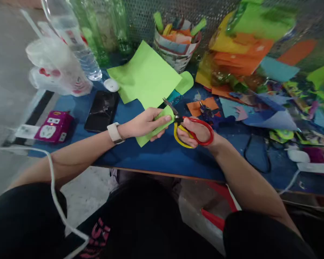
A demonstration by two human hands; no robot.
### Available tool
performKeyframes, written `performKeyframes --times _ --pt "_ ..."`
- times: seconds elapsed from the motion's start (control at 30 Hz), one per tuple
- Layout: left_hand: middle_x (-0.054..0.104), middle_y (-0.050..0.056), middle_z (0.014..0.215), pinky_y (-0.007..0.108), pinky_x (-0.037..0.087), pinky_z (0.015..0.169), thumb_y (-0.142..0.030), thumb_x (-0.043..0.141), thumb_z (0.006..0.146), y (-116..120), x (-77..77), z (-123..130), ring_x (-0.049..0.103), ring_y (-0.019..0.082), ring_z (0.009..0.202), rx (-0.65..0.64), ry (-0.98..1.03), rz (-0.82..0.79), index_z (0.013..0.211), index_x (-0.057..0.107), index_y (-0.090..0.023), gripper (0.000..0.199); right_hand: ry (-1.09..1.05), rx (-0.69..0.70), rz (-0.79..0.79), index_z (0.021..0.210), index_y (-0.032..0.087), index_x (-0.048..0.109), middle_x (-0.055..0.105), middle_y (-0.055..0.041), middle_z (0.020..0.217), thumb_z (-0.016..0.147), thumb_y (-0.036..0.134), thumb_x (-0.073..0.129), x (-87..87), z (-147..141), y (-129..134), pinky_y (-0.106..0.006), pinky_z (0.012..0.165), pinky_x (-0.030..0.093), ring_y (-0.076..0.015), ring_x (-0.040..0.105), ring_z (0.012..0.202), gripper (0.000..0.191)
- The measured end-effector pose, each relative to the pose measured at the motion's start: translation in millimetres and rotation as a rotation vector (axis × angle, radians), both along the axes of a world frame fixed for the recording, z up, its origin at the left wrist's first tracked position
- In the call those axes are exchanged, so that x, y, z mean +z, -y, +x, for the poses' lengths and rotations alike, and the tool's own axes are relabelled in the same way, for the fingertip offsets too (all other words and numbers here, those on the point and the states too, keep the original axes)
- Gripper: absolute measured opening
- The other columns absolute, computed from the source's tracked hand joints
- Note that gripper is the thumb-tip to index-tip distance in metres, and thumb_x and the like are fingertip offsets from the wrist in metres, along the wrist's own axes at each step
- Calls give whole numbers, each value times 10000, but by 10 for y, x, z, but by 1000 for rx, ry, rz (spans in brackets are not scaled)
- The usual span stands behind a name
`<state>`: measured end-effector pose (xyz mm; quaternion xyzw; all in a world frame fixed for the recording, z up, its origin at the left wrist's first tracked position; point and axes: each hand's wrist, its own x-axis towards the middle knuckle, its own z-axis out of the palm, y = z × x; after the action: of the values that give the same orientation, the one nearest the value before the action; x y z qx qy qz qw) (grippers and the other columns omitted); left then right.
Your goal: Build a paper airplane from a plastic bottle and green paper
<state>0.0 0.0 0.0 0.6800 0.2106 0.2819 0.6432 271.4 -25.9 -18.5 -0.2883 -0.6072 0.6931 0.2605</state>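
My left hand [143,124] pinches a small piece of green paper [163,120] over the front of the blue table. In my right hand [190,133] is a pair of scissors [202,126] with one red and one yellow handle loop. Their blades point up and left, right beside the top of the held piece; whether they touch the paper I cannot tell. Behind my hands lies a larger green sheet [148,77] with uneven edges. A rounded green paper piece [185,82] lies at that sheet's right corner.
A black phone [102,110] and a purple power socket [54,126] lie left. Behind them stand a plastic cup [56,64], a water bottle [81,46] and green bottles [105,32]. A paper-scrap basket [175,50] stands at the back. Coloured scraps [272,108] cover the right.
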Motion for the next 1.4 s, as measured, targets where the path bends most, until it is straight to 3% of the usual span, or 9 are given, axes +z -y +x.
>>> performKeyframes --times 0.2,0.37,0.57,0.63,0.73,0.87,1.07,1.2,1.4 --pt "748 36 647 209 535 443 -910 812 1148 -20 -14 -41 659 121 421 44 3 17 870 669 -215 762 -52 -57 13 738 275 558 409 65 441 1174 944 675 10 59 -62 -270 378 299 -120 313 356 808" --pt "736 41 624 261 564 460 -975 722 1157 -16 -30 -24 664 154 427 180 48 12 912 730 -207 806 -3 -165 157 698 285 562 411 55 438 1089 989 753 137 92 -123 -303 395 299 -133 345 356 827" --pt "761 54 683 312 635 522 -930 535 1267 -7 -21 6 683 166 446 419 161 -1 933 757 -191 841 541 -237 556 628 275 477 468 29 497 1003 773 957 235 164 -175 -348 553 288 -129 381 485 787" --pt "807 59 766 313 669 557 -876 580 1284 -6 -7 16 733 168 490 455 186 8 970 757 -188 777 716 -211 707 644 270 517 514 17 526 963 606 963 194 189 -202 -364 604 317 -149 437 529 643" --pt "846 61 851 316 725 625 -806 658 1288 2 -12 31 839 197 609 479 174 5 1041 752 -190 671 803 -200 765 705 264 617 623 -5 579 933 456 888 129 214 -227 -377 634 388 -183 552 558 403" --pt "899 101 937 321 774 698 -818 700 1265 18 -106 48 944 252 799 437 137 -1 1103 763 -183 658 663 -265 745 855 258 760 749 -32 728 903 445 926 128 201 -206 -391 663 503 -206 633 627 255" --pt "943 121 964 273 733 608 -909 831 1140 46 -199 37 921 230 709 332 23 73 1137 830 -168 741 224 -551 518 996 284 805 763 -20 795 973 826 999 108 -79 -54 -382 546 550 -191 632 574 576" --pt "939 99 925 240 656 519 -870 909 1106 63 -170 17 894 218 640 328 -51 100 1160 843 -174 701 141 -593 473 897 287 766 717 11 698 950 852 1041 102 -251 41 -378 490 563 -179 617 496 630" --pt "847 63 736 232 615 512 -925 754 1178 7 -182 14 832 187 562 363 -35 149 961 704 -220 740 106 -954 545 921 322 656 608 52 623 932 1001 961 165 69 -290 -372 449 454 -176 570 469 744"
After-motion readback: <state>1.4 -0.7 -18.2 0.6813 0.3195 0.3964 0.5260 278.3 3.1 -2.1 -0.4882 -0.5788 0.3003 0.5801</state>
